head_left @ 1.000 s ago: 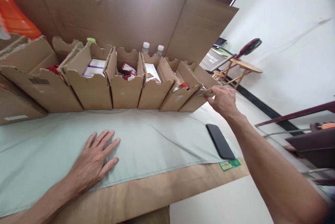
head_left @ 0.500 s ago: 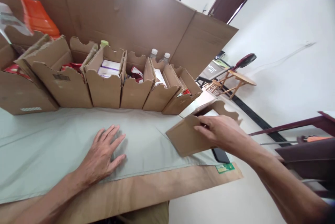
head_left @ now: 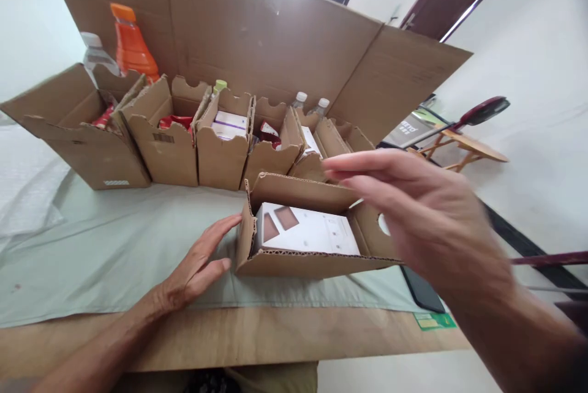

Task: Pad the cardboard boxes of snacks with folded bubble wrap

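Note:
A small open cardboard box [head_left: 294,263] lies on the pale green cloth [head_left: 114,246] in front of me, with a white packet [head_left: 305,235] bearing brown squares inside. My left hand [head_left: 199,264] rests flat on the cloth, fingers stretched out, its fingertips touching the box's left end. My right hand [head_left: 422,215] hovers above the box's right end, fingers extended and apart, holding nothing; it hides part of that end.
A row of open cardboard boxes [head_left: 220,148] with packets stands behind, backed by a tall cardboard sheet [head_left: 257,26]. An orange bottle [head_left: 131,44] and clear bottles stand at the back. A black phone [head_left: 420,289] lies at the table's right edge.
My right hand pulled the rightmost box out of the row, set it down in front of me and let go. My left hand slid right to the box's left end.

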`<control>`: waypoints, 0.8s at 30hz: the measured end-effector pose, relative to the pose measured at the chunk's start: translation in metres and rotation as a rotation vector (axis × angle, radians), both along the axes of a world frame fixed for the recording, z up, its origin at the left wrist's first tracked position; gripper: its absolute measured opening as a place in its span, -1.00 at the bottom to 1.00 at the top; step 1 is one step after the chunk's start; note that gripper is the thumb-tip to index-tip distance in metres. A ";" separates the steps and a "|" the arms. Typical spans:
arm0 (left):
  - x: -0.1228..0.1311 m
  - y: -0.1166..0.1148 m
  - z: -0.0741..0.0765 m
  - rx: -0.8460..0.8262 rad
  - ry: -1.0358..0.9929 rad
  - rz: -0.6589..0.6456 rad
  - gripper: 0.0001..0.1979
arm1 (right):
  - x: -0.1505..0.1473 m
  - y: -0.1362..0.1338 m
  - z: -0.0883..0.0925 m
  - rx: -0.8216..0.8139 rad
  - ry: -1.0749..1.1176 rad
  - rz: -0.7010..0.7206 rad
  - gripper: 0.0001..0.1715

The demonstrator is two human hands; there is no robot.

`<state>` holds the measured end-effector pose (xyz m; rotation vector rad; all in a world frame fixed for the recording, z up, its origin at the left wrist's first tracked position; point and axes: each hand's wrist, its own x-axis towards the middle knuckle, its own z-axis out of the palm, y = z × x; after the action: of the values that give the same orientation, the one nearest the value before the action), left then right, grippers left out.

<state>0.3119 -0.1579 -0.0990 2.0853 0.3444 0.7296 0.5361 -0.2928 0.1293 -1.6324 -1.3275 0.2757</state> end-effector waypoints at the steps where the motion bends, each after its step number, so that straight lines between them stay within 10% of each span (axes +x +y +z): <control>1: 0.000 0.000 0.002 -0.008 0.007 -0.007 -0.30 | 0.017 -0.014 -0.006 0.088 -0.001 -0.125 -0.84; 5: 0.004 -0.006 0.006 0.027 0.000 -0.031 -0.20 | 0.086 -0.070 -0.074 0.227 0.228 -0.562 -0.88; 11: 0.016 -0.026 -0.002 0.102 0.054 0.052 0.01 | 0.073 -0.094 -0.189 0.000 0.484 -0.328 -0.53; 20: 0.049 -0.002 0.020 0.023 0.101 0.199 -0.24 | 0.073 -0.031 -0.188 0.108 0.588 -0.214 -0.46; 24: 0.055 0.004 0.001 -0.066 0.053 0.292 -0.24 | 0.083 -0.023 -0.197 0.093 0.558 -0.226 -0.45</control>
<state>0.3670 -0.1541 -0.0982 2.0160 0.7036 0.8222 0.6191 -0.3162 -0.0682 -1.4663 -0.7186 0.4836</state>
